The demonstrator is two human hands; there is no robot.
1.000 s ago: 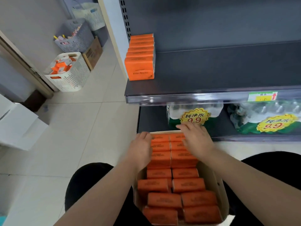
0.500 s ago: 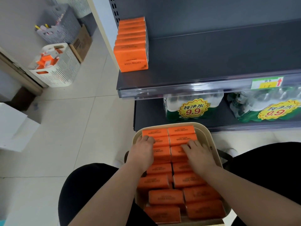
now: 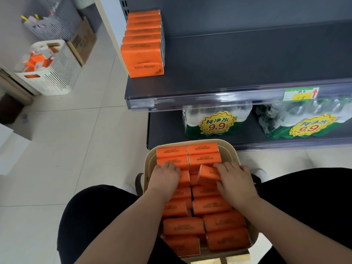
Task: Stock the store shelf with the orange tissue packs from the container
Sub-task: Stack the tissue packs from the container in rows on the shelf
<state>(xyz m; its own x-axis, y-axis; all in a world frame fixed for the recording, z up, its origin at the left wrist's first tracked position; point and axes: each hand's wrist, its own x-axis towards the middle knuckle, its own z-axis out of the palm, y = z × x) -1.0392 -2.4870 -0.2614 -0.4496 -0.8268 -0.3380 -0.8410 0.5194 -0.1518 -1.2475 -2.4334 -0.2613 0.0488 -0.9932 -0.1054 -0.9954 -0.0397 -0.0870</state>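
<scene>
Head view, looking down. A beige container sits between the person's knees, filled with two columns of orange packs lying flat; its near edge is cut off by the bottom of the frame, and its left wall is partly hidden by the left forearm. The left hand lies palm down on the left column, fingers curled over a pack's far edge; what the fingertips grip is hidden, so it cannot be told whether the hand has closed on a pack. The right hand rests on the right column, fingers bent around a tilted pack raised at one end above its neighbours; the thumb is out of sight beneath the hand. A row of packs stands upright at the left end of the dark shelf, their printing upside down; the packs at the back are blurred. Below, bottle bundles with yellow "9.9" stickers are half hidden by the shelf's clear rail. A white basket stands on the floor at left, contents indistinct.
</scene>
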